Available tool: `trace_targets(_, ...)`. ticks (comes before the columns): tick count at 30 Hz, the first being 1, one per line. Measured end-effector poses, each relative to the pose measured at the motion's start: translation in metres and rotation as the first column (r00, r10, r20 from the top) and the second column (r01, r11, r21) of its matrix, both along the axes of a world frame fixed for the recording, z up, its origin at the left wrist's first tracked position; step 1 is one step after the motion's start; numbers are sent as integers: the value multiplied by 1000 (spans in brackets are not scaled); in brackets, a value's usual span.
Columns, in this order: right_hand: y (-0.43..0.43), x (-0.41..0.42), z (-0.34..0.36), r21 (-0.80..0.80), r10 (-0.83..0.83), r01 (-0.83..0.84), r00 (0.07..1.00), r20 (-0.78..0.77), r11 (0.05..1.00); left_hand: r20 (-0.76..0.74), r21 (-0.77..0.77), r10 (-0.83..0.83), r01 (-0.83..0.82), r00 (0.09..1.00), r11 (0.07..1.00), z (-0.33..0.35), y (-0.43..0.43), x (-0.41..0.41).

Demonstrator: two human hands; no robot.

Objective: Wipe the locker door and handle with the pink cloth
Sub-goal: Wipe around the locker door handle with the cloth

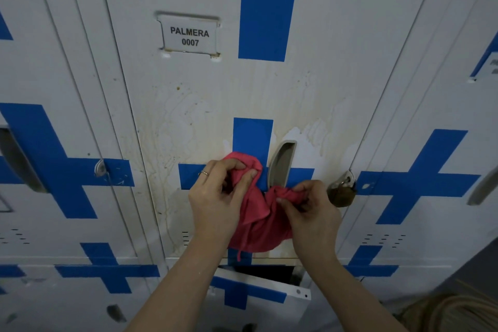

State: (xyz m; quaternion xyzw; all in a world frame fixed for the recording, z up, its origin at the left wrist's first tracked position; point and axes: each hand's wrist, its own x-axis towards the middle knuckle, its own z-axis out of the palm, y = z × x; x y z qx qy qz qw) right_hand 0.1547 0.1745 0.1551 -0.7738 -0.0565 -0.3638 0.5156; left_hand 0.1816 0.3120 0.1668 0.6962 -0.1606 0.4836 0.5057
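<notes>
The white locker door [336, 48] carries blue cross stripes and brownish drip stains around its middle. Its grey recessed handle [281, 163] sits right of centre. The pink cloth [257, 221] hangs bunched between both hands, just below the handle. My left hand [218, 197] pinches the cloth's upper left part against the door. My right hand [310, 210] grips the cloth's right edge directly under the handle. Part of the cloth is hidden behind my fingers.
A brass padlock [342, 193] hangs at the door's right edge, close to my right hand. A name plate [190, 36] reads PALMERA 0007. The locker door below [258, 294] stands ajar. Neighbouring lockers flank both sides.
</notes>
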Motion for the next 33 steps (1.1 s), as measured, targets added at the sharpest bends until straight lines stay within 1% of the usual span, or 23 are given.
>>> trace_targets(3, 0, 1, -1, -6, 0, 0, 1000, 17, 1000, 16, 13, 9, -9, 1000, 1000, 1, 0, 0)
trace_targets(8, 7, 3, 2, -48, 24, -20, 995, 96, 999, 9, 10, 17, -17, 1000, 1000, 0, -1, 0)
trace_targets(11, 17, 6, 17, -81, 20, -7, 987, 159, 997, 1, -1, 8, -8, 1000, 1000, 0, 0, 1)
trace_targets(13, 21, 8, 34, -30, -16, 23, 976, 216, 999, 3, 11, 13, -13, 1000, 1000, 1, 0, 1)
trace_targets(16, 20, 13, 59, 121, -64, 33, 964, 259, 992, 7, 6, 14, -14, 1000, 1000, 0, 0, 3)
trace_targets(19, 24, 12, 63, 231, -64, 9, 970, 233, 973, 3, 7, 19, -19, 1000, 1000, -2, 0, 4)
trace_targets(20, 26, 11, 60, 243, -51, -5, 974, 222, 970, -1, 12, 18, -18, 1000, 1000, -2, 0, 3)
trace_targets(24, 30, 8, 57, 149, -9, -18, 984, 179, 989, -14, 27, 20, -19, 1000, 999, -2, -1, -1)
trace_targets(28, 21, 12, 72, 240, -54, 2, 976, 209, 971, -6, 7, 42, -42, 999, 999, 0, 3, -2)
trace_targets(30, 27, 11, 66, 191, -48, 11, 980, 193, 982, 4, 3, 47, -47, 999, 999, 2, 6, -2)
trace_targets(32, 31, 8, 60, 130, -7, -13, 989, 151, 991, 12, 9, 47, -47, 999, 999, 2, 7, -2)
trace_targets(33, 29, 8, 61, 132, -2, -16, 991, 136, 991, 12, 10, 44, -44, 999, 999, 2, 8, -2)
